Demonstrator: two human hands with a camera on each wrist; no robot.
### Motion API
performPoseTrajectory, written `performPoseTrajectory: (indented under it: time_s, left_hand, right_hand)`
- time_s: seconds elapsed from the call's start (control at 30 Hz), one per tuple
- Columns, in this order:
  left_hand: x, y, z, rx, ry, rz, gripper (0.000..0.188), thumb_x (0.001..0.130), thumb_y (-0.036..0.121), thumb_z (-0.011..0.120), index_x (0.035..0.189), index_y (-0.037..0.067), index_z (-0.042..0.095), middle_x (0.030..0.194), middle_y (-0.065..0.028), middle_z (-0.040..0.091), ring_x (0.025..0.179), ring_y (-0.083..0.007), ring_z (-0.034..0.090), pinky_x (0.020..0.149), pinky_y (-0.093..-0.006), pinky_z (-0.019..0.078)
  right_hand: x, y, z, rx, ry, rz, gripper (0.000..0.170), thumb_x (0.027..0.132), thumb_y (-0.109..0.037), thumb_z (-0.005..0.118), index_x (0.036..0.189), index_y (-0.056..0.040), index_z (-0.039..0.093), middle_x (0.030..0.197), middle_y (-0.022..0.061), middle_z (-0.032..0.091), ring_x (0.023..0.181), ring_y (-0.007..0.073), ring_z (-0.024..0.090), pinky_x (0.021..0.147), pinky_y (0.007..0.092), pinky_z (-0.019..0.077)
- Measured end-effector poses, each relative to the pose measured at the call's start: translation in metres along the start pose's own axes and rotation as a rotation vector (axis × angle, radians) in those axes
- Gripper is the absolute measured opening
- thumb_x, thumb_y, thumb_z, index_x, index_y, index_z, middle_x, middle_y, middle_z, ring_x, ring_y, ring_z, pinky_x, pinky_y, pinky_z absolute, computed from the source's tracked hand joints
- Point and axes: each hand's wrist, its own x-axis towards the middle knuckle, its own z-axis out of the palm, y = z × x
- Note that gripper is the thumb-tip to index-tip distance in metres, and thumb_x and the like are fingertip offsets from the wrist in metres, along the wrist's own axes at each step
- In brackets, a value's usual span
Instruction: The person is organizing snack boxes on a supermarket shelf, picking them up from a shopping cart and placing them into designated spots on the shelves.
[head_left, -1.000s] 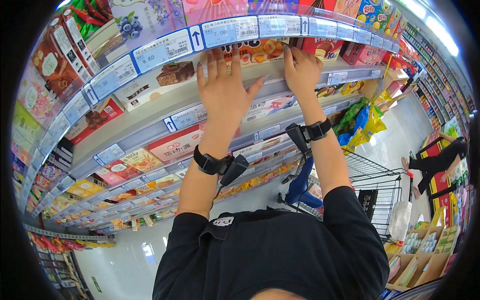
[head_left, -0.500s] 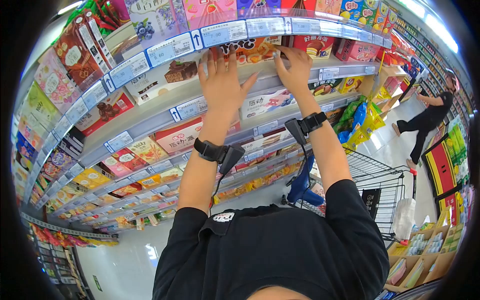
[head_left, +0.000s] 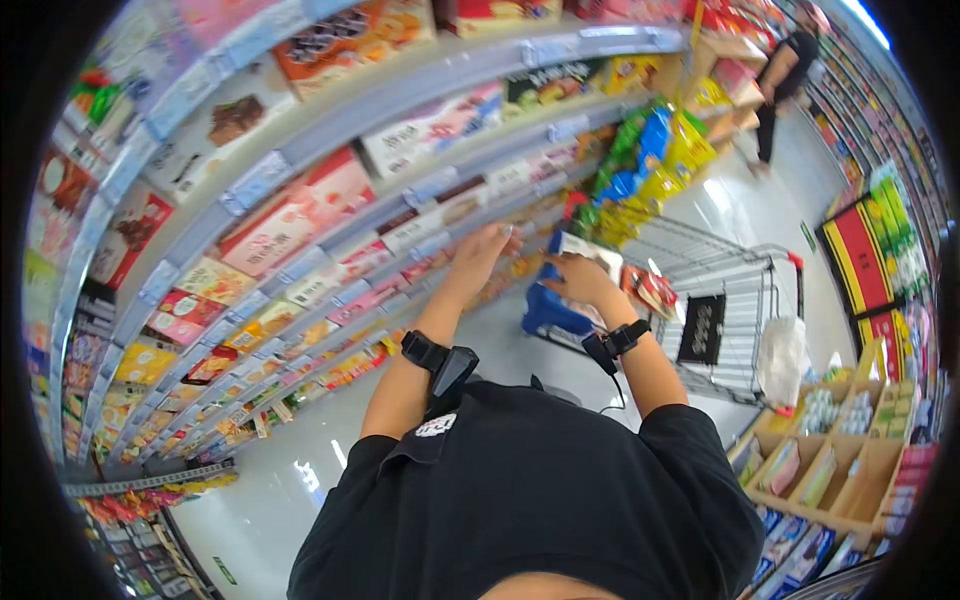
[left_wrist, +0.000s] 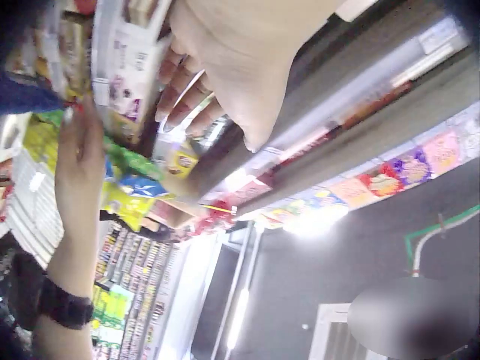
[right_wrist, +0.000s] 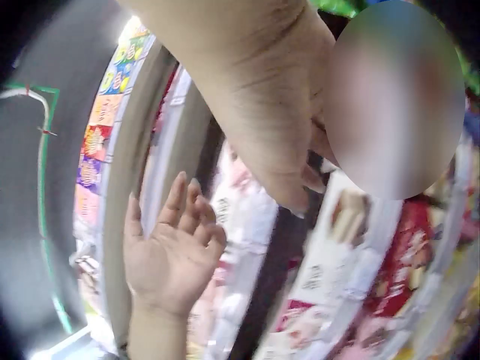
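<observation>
My left hand (head_left: pixel 480 262) is in the air in front of the lower shelf rows, its fingers spread and loosely bent around nothing. In the right wrist view the palm of that left hand (right_wrist: pixel 172 266) shows bare. My right hand (head_left: pixel 588 280) hovers over the blue flap (head_left: pixel 560 310) at the near end of the shopping cart (head_left: pixel 735 300), overlapping it in the head view. Its fingers are loosely bent, with nothing seen in them. An orange-and-brown snack box (head_left: pixel 355 40) stands on the upper shelf, away from both hands.
Shelves of boxed snacks (head_left: pixel 430 130) run along the left and front. Red packages (head_left: pixel 650 290) lie in the cart, and green, blue and yellow bags (head_left: pixel 655 160) hang behind it. A person in black (head_left: pixel 785 75) is in the aisle; a divided bin (head_left: pixel 820 460) stands at right.
Both hands have left the orange snack box on the shelf and come down and back toward the cart. The head view has turned right, and the person in the aisle has moved further off.
</observation>
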Motion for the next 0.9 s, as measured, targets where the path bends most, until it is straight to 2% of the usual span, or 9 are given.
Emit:
performPoseTrajectory:
  time_s: [0.07,0.17,0.3,0.43,0.5,0.63,0.73,0.83,0.9]
  left_hand:
    - [-0.006,-0.048,0.041,-0.021,-0.075,-0.138,0.036,0.093,0.035,0.045,0.101,0.003,0.060,0.090,-0.0054,0.062,0.082,-0.0144,0.059,0.074,-0.0268,0.0457]
    - [-0.013,-0.085,0.110,0.134,-0.143,-0.309,0.033,0.091,0.031,0.047,0.098,0.002,0.061,0.082,-0.0064,0.063,0.074,-0.0148,0.060,0.070,-0.0267,0.0463]
    - [-0.013,-0.167,0.203,0.243,-0.175,-0.395,0.034,0.086,0.034,0.053,0.096,0.003,0.062,0.079,-0.0079,0.065,0.072,-0.0154,0.061,0.066,-0.0276,0.0465]
    - [-0.020,-0.182,0.267,0.660,-0.278,-0.341,0.035,0.084,0.039,0.055,0.094,0.007,0.064,0.083,-0.0080,0.066,0.076,-0.0207,0.063,0.068,-0.0318,0.0469]
    - [-0.024,-0.193,0.285,0.835,-0.252,-0.211,0.032,0.081,0.042,0.057,0.088,0.012,0.067,0.081,-0.0073,0.066,0.076,-0.0225,0.063,0.069,-0.0376,0.0438]
    - [-0.029,-0.177,0.305,1.013,-0.156,-0.289,0.035,0.079,0.048,0.058,0.080,0.014,0.066,0.072,-0.0046,0.065,0.071,-0.0212,0.062,0.068,-0.0393,0.0329]
    - [-0.009,-0.159,0.314,1.109,-0.223,-0.416,0.039,0.078,0.050,0.057,0.079,0.012,0.067,0.071,-0.0069,0.065,0.071,-0.0228,0.063,0.068,-0.0408,0.0388]
    - [0.026,-0.179,0.301,1.025,-0.272,-0.531,0.045,0.078,0.051,0.056,0.081,0.008,0.067,0.070,-0.0108,0.065,0.072,-0.0250,0.064,0.067,-0.0394,0.0450]
    - [0.048,-0.203,0.286,0.942,-0.267,-0.527,0.047,0.078,0.050,0.056,0.083,0.005,0.067,0.070,-0.0134,0.065,0.072,-0.0270,0.064,0.066,-0.0369,0.0473]
  right_hand:
    - [-0.072,0.040,0.015,-0.174,-0.230,0.333,0.050,0.079,-0.043,0.056,0.118,-0.0108,0.055,0.106,0.0175,0.061,0.095,0.0359,0.058,0.086,0.0449,0.0428]
    - [-0.173,0.098,0.031,-0.163,-0.305,0.593,0.056,0.080,-0.050,0.053,0.118,-0.0086,0.054,0.117,0.0211,0.055,0.109,0.0400,0.050,0.094,0.0529,0.0353]
    - [-0.274,0.140,0.026,-0.113,-0.254,0.764,0.057,0.080,-0.055,0.051,0.120,-0.0149,0.052,0.116,0.0203,0.056,0.111,0.0395,0.050,0.092,0.0658,0.0265]
    - [-0.333,0.182,0.044,0.005,0.267,0.522,0.038,0.077,-0.039,0.061,0.099,-0.0088,0.061,0.085,0.0142,0.063,0.085,0.0328,0.059,0.077,0.0451,0.0418]
    - [-0.335,0.181,0.039,-0.002,0.180,0.519,0.043,0.078,-0.044,0.058,0.099,-0.0061,0.061,0.085,0.0149,0.064,0.083,0.0326,0.059,0.078,0.0442,0.0421]
    - [-0.320,0.172,0.019,-0.040,-0.007,0.586,0.048,0.081,-0.048,0.053,0.100,-0.0047,0.060,0.086,0.0164,0.064,0.085,0.0315,0.060,0.079,0.0440,0.0434]
    - [-0.307,0.191,0.022,0.113,-0.074,0.658,0.052,0.082,-0.049,0.052,0.104,-0.0032,0.060,0.089,0.0193,0.064,0.087,0.0325,0.061,0.079,0.0415,0.0452]
    - [-0.286,0.234,0.028,0.562,-0.136,0.645,0.050,0.084,-0.046,0.050,0.114,-0.0065,0.056,0.100,0.0175,0.062,0.092,0.0308,0.061,0.081,0.0387,0.0454]
    - [-0.274,0.257,0.032,0.634,-0.179,0.655,0.051,0.084,-0.046,0.050,0.114,-0.0053,0.056,0.099,0.0170,0.063,0.092,0.0289,0.060,0.081,0.0376,0.0456]
